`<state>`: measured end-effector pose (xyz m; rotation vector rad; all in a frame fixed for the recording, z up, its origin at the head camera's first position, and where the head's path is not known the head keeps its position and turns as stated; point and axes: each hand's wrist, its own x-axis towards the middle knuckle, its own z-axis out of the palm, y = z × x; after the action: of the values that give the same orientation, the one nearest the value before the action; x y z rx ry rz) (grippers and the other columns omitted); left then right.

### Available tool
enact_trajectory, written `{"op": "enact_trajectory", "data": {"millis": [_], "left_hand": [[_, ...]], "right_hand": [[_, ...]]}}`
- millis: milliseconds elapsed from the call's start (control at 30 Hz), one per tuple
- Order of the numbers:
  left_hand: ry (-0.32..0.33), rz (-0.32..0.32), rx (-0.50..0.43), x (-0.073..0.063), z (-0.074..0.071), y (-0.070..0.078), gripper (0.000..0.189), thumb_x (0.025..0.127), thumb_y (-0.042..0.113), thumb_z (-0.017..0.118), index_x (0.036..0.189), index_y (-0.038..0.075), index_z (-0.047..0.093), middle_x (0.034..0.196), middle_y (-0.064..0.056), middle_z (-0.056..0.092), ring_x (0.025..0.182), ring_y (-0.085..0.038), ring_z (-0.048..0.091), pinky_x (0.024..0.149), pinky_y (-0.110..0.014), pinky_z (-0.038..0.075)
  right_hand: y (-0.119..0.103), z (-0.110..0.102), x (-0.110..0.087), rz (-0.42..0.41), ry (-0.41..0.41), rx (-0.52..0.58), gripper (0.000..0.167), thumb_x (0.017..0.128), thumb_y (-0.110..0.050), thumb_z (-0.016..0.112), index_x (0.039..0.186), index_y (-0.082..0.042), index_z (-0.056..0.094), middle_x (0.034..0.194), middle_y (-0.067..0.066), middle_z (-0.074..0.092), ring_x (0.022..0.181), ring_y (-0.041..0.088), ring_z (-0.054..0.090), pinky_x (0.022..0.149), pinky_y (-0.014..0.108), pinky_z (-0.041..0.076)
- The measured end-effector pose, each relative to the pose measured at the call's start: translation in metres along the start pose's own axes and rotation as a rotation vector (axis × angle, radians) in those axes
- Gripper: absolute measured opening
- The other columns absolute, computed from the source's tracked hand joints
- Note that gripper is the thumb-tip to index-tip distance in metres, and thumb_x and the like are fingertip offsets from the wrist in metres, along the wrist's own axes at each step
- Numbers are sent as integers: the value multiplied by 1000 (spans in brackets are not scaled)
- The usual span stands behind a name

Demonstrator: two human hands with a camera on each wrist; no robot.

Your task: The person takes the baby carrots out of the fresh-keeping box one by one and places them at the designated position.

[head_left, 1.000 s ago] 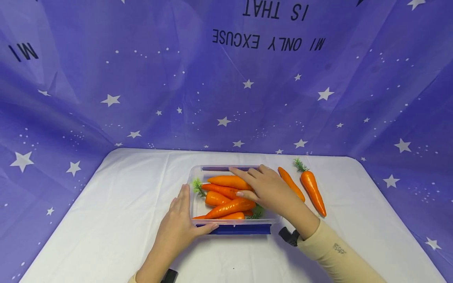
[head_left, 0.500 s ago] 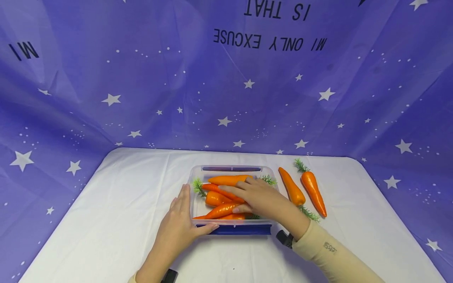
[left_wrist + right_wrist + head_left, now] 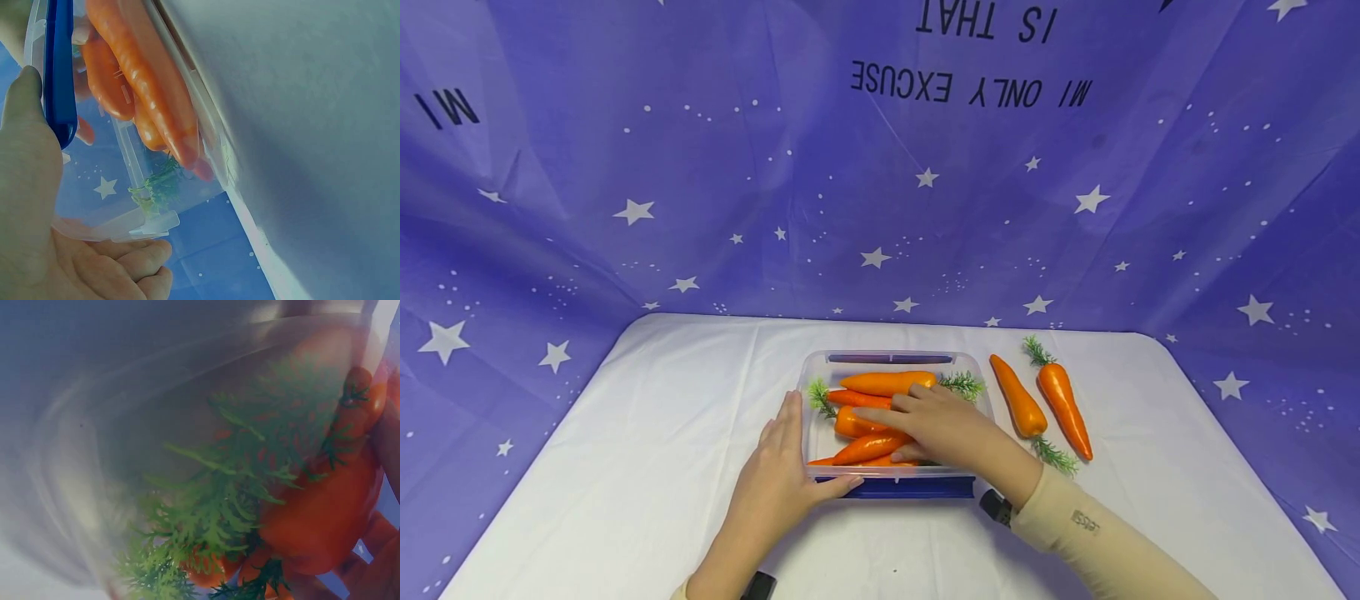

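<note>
A clear plastic container [image 3: 814, 367] with blue latches holds several orange carrots, some with green leafy tops. My left hand [image 3: 778, 462] lies along its left wall with straight fingers, the thumb resting on the front blue latch [image 3: 59, 81]. Inside, my right hand [image 3: 943, 425] grips a shiny carrot [image 3: 867, 450] near the front wall, thumb on the near side and index finger stretched over the pile. Its palm covers the right ends of the middle carrots. Through the container wall the right wrist view shows leafy tops [image 3: 206, 512] and a carrot's thick end [image 3: 331, 512].
Right of the container, two carrots lie on the white cloth: one [image 3: 1018, 396] with its leaves toward me, another [image 3: 1063, 408] with its leaves away. A purple star-patterned sheet [image 3: 872, 208] rises behind the table and along both sides.
My right hand has moved from the back rim down and leftward into the pile, uncovering the back carrot's leafy top. The front carrot has shifted slightly. The left hand stays put.
</note>
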<state>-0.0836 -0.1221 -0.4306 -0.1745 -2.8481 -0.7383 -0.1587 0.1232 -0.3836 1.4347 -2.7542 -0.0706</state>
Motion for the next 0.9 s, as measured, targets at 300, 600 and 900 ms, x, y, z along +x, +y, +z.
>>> {"op": "enact_trajectory", "data": {"millis": [300,600,900], "left_hand": [[-4,-6,9,0,0,0,140,61,92,59,157,-1,18,162,-22,27,135,-50,45,105,-58,45],[-6,-8,-3,0,0,0,139,61,92,59,157,0,18,161,-22,28,136,-49,45,106,-59,44],[-5,-6,-3,0,1,0,139,61,92,59,157,-1,18,162,-21,27,137,-48,44,106,-58,44]], "right_hand": [[0,2,3,-61,-16,-11,65,95,-51,59,153,-41,33,100,-6,64,91,13,60,84,36,55],[3,1,1,8,-88,84,63,99,-51,52,155,-45,25,129,6,64,115,25,63,100,47,51],[4,1,-1,75,-32,118,64,99,-50,55,156,-42,26,106,3,60,93,21,55,87,38,52]]}}
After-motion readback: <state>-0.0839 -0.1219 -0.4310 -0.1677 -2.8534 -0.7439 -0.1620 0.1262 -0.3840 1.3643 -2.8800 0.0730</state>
